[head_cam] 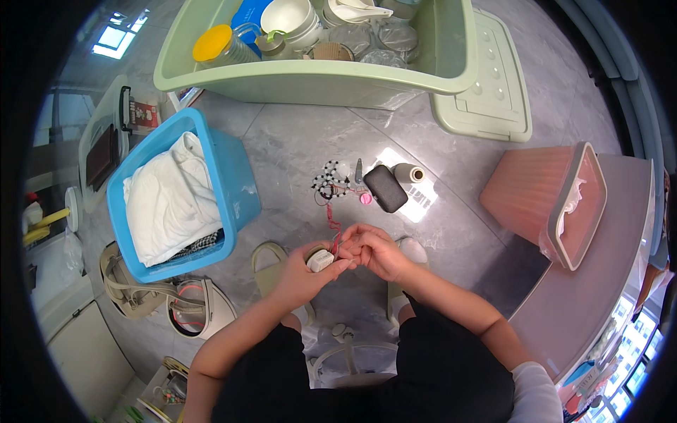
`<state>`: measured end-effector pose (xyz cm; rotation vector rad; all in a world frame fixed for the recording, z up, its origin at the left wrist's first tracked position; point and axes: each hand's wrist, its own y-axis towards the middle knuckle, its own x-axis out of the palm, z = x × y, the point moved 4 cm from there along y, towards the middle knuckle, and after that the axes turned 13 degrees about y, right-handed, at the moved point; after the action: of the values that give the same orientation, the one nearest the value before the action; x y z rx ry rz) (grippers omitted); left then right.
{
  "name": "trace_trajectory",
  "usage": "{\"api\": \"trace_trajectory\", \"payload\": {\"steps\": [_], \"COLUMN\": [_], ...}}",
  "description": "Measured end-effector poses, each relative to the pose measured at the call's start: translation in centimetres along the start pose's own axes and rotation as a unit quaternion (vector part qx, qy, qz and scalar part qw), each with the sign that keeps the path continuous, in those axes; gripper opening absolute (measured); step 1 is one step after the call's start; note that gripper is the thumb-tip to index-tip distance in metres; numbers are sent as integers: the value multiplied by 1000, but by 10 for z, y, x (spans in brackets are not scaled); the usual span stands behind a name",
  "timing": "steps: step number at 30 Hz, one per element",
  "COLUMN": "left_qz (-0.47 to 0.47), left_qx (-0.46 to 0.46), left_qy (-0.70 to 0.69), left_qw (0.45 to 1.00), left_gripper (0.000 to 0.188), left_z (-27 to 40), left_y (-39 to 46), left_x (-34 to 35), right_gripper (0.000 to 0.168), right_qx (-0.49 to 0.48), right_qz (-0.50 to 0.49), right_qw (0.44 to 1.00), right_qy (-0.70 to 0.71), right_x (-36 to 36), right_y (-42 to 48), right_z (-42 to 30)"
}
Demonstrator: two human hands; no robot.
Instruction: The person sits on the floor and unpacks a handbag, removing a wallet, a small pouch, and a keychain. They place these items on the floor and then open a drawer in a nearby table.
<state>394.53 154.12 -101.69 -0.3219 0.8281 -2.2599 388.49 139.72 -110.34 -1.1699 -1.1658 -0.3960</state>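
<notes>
My left hand (309,269) is closed around a small white block-shaped object (320,260) that bears print. Its exact kind is hard to tell. A dark round rim shows behind it, partly hidden by my fingers. Close beside it, the fingers of my right hand (373,251) pinch a thin strand near the end of a red cord (333,219). The cord runs up across the floor to a tangle of black and white beads (330,182). Near the beads lie a pink round piece (365,199), a grey nail clipper-like tool (359,171) and a dark zip case (386,189).
A cream cylinder (409,173) lies by the case. Ahead stands a green bin (317,84) of bowls and jars, its lid (492,113) alongside. A blue bin (246,185) with white cloth (169,206) is left, above bags (201,309). A pink trash bin (529,190) is right.
</notes>
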Motion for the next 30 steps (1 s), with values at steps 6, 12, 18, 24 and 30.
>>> {"api": "trace_trajectory", "payload": {"steps": [6,12,18,24,30], "left_qz": [13,49,70,66,79], "left_qx": [-4,-22,-41,-88,-99], "left_qy": [2,-49,-84,-130,-133], "left_qw": [1000,997,993,985,983], "left_gripper": [19,17,15,15,23], "left_z": [-16,-23,-38,-60,-76], "left_y": [1,2,4,8,12], "left_x": [0,-14,-20,-15,-19], "right_gripper": [30,21,15,13,13], "right_qx": [-15,-119,-348,-358,-31], "right_qz": [116,225,193,153,164], "right_qw": [993,865,493,504,975], "right_qy": [9,-433,-774,-771,-148], "right_x": [14,-34,-22,-39,-29], "right_y": [-2,-1,17,29,7], "right_z": [4,-37,-63,-57,-23]}}
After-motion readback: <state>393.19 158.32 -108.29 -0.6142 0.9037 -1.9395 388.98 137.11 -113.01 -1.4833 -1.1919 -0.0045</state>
